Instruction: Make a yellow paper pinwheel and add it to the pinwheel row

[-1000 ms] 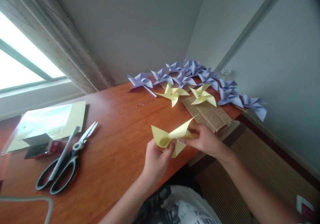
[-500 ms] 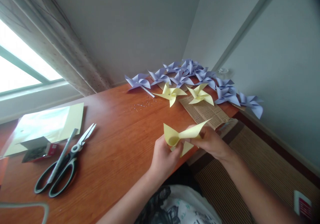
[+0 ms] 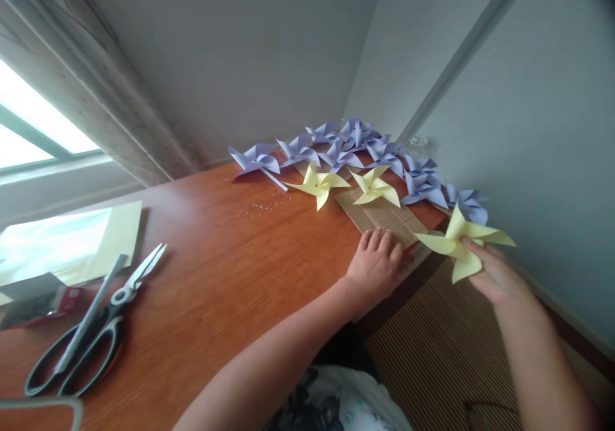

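My right hand (image 3: pixel 494 274) pinches a yellow paper pinwheel (image 3: pixel 456 242) near its centre, holding it up past the table's right edge. My left hand (image 3: pixel 377 264) lies palm down at the front edge of a corrugated cardboard piece (image 3: pixel 379 223), fingers on its surface and thumb out of sight. Just beyond it, one yellow pinwheel (image 3: pixel 375 186) sits on the cardboard. Another yellow pinwheel (image 3: pixel 318 184) lies to its left. Several purple pinwheels (image 3: pixel 341 155) are grouped behind them.
At the left, black-handled scissors (image 3: pixel 103 328) lie with a white paper stick (image 3: pixel 89 316) across them. Near them are a small open box (image 3: pixel 45 303) and yellow sheets (image 3: pixel 125 232) under a clear sleeve. Tiny beads (image 3: pixel 259 210) are scattered on the wooden table (image 3: pixel 216 277).
My right hand has carried the yellow pinwheel right, away from my left hand, and its blades now face up. My left hand has let go and moved onto the cardboard. The view has shifted slightly.
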Tool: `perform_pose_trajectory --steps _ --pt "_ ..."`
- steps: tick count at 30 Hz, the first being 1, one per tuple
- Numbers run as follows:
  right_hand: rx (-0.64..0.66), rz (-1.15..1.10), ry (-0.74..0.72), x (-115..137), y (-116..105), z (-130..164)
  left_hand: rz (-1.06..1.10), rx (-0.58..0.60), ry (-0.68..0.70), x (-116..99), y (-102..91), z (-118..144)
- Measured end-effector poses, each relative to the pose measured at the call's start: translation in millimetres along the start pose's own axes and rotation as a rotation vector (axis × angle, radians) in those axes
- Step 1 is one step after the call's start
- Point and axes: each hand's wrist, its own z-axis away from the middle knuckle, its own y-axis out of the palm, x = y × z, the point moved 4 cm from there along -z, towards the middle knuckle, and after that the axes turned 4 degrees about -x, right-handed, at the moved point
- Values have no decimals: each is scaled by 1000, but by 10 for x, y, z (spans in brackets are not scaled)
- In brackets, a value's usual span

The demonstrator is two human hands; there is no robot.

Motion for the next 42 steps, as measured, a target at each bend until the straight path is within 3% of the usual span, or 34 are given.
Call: perform_pose_trajectory --steps 3,6,27,42 --pt "-24 -66 98 -90 -182 -91 -67 4 7 8 147 -24" --pt "-18 -75 157 -179 -226 -156 -84 6 13 9 205 -8" --pt "168 98 289 -344 60 -247 -139 57 80 -188 182 241" --pt "107 143 307 -506 -16 -308 -143 52 87 -193 175 248"
